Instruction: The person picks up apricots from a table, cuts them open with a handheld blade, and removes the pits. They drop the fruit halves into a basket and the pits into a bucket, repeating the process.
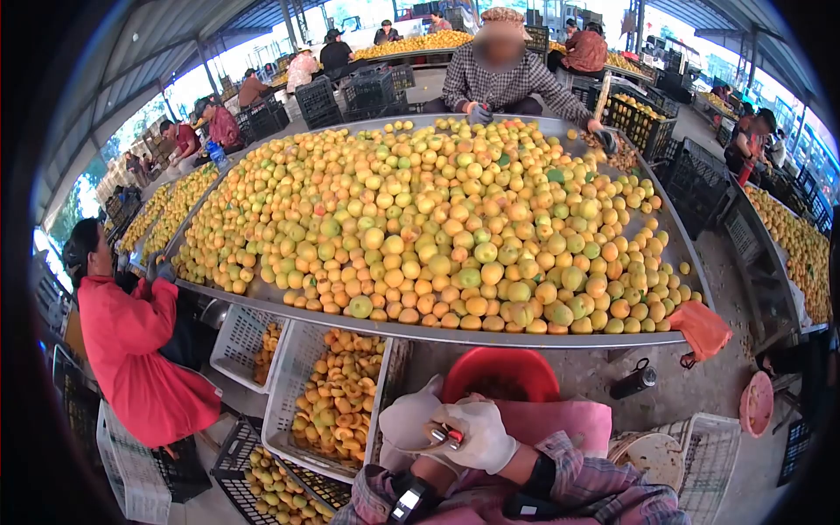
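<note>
My hands, both in whitish gloves, meet low over my lap. My right hand (pixel 483 437) is closed on a small red and silver metal tool (pixel 451 437). Beside it, my left hand (pixel 408 423) is curled, its fingers partly hidden behind the right; I cannot tell what is in it. A red basin (pixel 500 371) sits just beyond my hands. To the left, a white crate (pixel 290 376) holds split apricots (pixel 337 404). Ahead is a metal-edged table (pixel 420 330) heaped with whole apricots (pixel 437 236).
A person in a checked shirt (pixel 516 83) works across the table; another in a red jacket (pixel 131 341) is at the left. An orange bag (pixel 702 329) hangs at the right corner. A black bottle (pixel 633 381) and a white bucket (pixel 654 459) stand right of me.
</note>
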`<action>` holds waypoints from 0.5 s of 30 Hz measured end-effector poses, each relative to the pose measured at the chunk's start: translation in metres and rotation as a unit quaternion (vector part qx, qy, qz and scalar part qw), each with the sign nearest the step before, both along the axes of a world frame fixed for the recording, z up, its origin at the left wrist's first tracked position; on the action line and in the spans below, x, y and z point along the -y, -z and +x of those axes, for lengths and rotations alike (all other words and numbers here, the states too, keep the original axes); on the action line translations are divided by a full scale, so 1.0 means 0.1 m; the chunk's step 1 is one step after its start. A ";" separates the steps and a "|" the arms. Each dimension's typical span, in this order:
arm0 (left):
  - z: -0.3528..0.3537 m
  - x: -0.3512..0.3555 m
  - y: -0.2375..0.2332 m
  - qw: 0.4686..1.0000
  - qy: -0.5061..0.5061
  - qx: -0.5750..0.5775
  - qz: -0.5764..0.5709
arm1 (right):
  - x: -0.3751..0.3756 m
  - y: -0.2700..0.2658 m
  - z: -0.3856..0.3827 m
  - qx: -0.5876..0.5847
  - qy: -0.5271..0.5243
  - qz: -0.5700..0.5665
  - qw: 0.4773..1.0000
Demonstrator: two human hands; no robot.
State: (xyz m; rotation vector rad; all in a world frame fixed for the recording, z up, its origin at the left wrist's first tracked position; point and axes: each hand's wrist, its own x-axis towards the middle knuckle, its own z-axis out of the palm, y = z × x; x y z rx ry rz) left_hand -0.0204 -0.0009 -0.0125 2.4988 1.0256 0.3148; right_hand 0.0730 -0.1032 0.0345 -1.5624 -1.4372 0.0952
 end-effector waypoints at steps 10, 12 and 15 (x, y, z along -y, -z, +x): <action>0.26 0.24 -0.46 0.962 0.013 0.007 -0.273 | 0.04 0.07 0.14 -0.101 -0.046 0.065 0.992; 0.21 0.31 -0.20 0.850 0.006 0.191 -0.490 | 0.11 -0.21 0.20 -0.287 -0.024 0.112 0.951; 0.19 0.26 -0.44 0.641 0.007 0.308 -0.703 | 0.26 -0.44 0.38 -0.199 0.171 0.122 0.957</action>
